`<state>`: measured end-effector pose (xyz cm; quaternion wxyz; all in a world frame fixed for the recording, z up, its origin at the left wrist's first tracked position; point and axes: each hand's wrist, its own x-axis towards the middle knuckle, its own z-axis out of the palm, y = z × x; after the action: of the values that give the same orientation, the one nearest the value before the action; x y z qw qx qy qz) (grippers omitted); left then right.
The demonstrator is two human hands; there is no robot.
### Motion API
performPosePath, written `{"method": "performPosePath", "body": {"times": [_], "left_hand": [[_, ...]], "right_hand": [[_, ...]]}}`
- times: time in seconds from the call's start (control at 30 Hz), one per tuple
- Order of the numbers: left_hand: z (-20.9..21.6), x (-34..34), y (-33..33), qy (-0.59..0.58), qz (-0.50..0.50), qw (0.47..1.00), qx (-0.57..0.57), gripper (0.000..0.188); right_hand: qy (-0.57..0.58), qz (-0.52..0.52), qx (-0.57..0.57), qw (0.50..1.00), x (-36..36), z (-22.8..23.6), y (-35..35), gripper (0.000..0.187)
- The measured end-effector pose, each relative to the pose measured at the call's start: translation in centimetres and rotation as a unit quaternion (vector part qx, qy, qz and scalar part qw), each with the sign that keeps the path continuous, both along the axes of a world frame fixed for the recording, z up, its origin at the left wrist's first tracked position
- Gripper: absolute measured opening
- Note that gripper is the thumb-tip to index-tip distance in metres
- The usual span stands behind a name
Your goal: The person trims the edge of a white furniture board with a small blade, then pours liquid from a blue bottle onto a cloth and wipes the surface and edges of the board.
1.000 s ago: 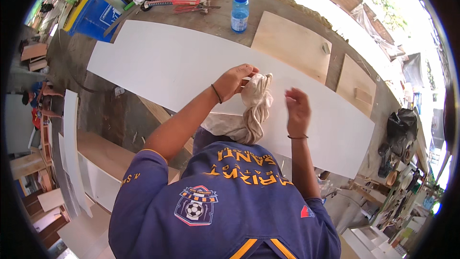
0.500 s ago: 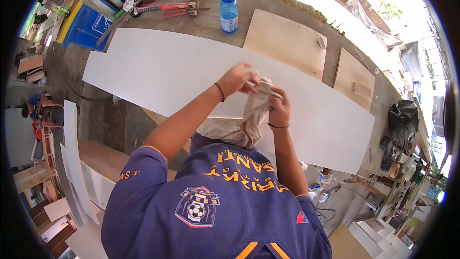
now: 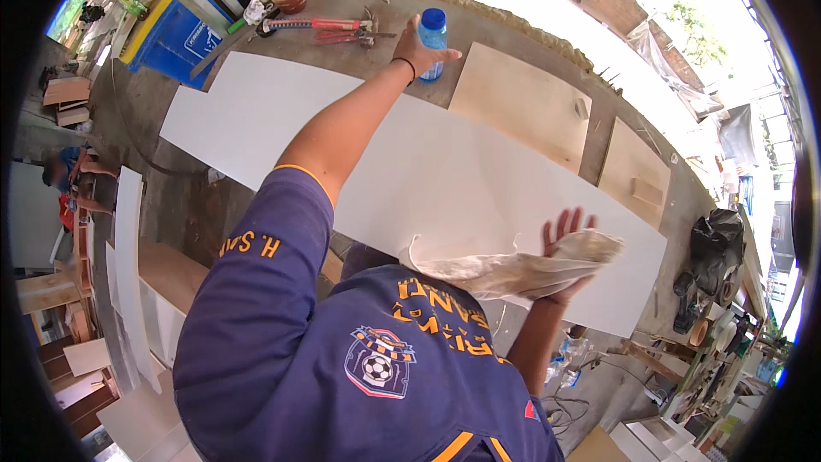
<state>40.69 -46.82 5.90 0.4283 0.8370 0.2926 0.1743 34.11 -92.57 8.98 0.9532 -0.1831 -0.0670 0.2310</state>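
Note:
My left hand [image 3: 416,53] reaches far across the long white board [image 3: 428,162] and closes around a clear plastic bottle with a blue cap [image 3: 434,32] standing on the concrete bench beyond it. A dark band sits on that wrist. My right hand [image 3: 564,244] is raised over the board's near right part, palm up, and holds a crumpled off-white cloth [image 3: 513,269] that drapes back toward my chest. The fingers show spread behind the cloth.
Two plywood pieces [image 3: 522,103] [image 3: 637,175] lie past the board on the right. Red-handled tools [image 3: 325,27] and a jar lie left of the bottle. A blue bin [image 3: 171,34] stands far left, white panels [image 3: 128,265] lean at the lower left, and a black bag [image 3: 714,239] sits right.
Both hands were together working the cloth near my chest. Now the left hand has let go and stretched out to the bottle, while the right hand carried the cloth off to the right.

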Motion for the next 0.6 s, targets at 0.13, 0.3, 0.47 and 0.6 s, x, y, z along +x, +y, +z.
{"method": "performPosePath", "body": {"times": [0.13, 0.3, 0.47, 0.6], "left_hand": [[0.7, 0.4, -0.7, 0.048, -0.021, 0.999, 0.014, 0.1], [1.4, -1.2, -2.5, -0.033, -0.13, 0.972, 0.193, 0.077], [5.9, -4.3, -8.8, -0.041, -0.338, 0.904, 0.257, 0.057], [10.1, -5.7, -13.5, 0.202, -0.418, 0.837, 0.291, 0.062]], "right_hand": [[0.142, 0.062, -0.177, 0.972, -0.4, -4.1, 0.1, 0.05], [0.18, -0.091, -0.228, 0.952, 0.8, -0.7, 1.2, 0.052], [0.072, -0.059, -0.145, 0.985, 2.7, 1.9, 3.3, 0.055], [0.142, 0.001, -0.097, 0.985, 2.8, 0.2, 7.4, 0.051]]}}
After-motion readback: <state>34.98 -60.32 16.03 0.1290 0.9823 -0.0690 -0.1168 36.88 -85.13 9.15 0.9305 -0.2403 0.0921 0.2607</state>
